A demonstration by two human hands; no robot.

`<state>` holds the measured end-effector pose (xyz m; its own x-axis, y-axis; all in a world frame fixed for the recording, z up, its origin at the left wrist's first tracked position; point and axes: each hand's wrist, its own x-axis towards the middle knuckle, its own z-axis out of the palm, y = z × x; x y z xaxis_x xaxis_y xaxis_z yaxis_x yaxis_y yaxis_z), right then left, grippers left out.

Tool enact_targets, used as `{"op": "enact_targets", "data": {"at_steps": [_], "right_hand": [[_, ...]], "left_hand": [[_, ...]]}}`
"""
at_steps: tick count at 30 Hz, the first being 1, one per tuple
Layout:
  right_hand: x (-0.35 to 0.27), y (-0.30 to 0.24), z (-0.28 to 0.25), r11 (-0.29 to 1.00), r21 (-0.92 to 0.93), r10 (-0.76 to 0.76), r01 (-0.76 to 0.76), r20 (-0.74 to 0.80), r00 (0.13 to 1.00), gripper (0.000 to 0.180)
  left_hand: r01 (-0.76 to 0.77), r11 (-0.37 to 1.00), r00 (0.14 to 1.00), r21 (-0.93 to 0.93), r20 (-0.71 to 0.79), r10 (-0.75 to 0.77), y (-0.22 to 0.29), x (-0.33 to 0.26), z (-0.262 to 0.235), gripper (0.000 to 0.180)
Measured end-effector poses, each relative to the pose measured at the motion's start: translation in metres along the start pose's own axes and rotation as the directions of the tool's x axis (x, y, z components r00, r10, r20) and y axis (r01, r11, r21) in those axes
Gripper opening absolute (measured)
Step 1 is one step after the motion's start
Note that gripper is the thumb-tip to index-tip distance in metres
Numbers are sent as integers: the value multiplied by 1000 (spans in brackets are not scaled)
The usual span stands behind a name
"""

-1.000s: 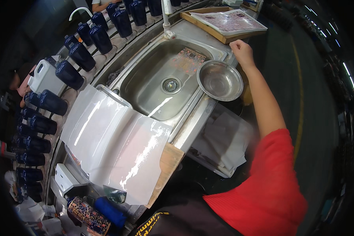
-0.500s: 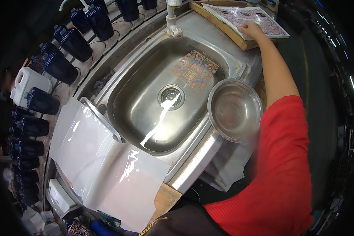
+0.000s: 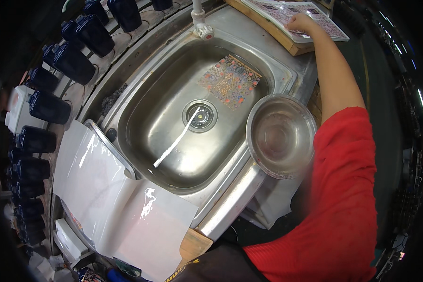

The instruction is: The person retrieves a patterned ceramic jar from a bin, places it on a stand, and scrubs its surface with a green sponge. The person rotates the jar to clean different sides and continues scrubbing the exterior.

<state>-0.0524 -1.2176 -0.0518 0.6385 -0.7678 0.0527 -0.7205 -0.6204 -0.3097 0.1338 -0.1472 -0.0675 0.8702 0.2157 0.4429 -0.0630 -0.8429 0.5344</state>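
The dark apron [image 3: 223, 264] was seen nearest, with the red sleeve [image 3: 336, 181] to its right, out of which the bare right forearm was stretched forward; the left hand was not shown. Just beyond the apron, the end of a wooden board [image 3: 195, 246] was left uncovered beside a glossy pale sheet [image 3: 152, 230], which was draped in a bent curve beside the near end of the sink [image 3: 150, 117]. By the sink's right side a round metal bowl [image 3: 279, 141] was set, partly overhanging the counter edge. Past the drain [image 3: 200, 115], a patterned print [image 3: 231, 83] was laid in the far right part of the basin, well apart from the hand. A row of dark blue bottles [image 3: 95, 36] was ranged along the left. At the far end, beyond the tap [image 3: 204, 31], the right hand [image 3: 303, 23] was held over the near left part of a stack of printed sheets [image 3: 325, 23], in a wooden tray [image 3: 268, 28]. Its fingers were bent downward and closely gathered, with most of the stack spread beyond and to the right of them; whether a sheet was pinched could not be told.
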Motion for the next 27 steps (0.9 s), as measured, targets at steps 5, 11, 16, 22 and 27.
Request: {"op": "enact_targets", "data": {"at_steps": [5,11,16,22,27], "right_hand": [[27,14,10,981,-116,-162,157,-33,986,25],[8,-3,10,932,-288,-298,219,-267,916,17],[-6,-11,15,999,40,12,-1,-277,961,14],[16,14,17,882,-308,-452,356,-341,824,15],[20,30,10,908,-146,-391,394,49,919,31]], "left_hand": [[10,1000,1000,21,3,-10,6,1,0,52],[13,1000,1000,27,2,-13,8,3,2,51],[12,1000,1000,23,1,-12,12,2,3,50],[10,1000,1000,26,-1,-10,21,4,5,49],[6,1000,1000,26,5,-6,24,5,8,48]]}}
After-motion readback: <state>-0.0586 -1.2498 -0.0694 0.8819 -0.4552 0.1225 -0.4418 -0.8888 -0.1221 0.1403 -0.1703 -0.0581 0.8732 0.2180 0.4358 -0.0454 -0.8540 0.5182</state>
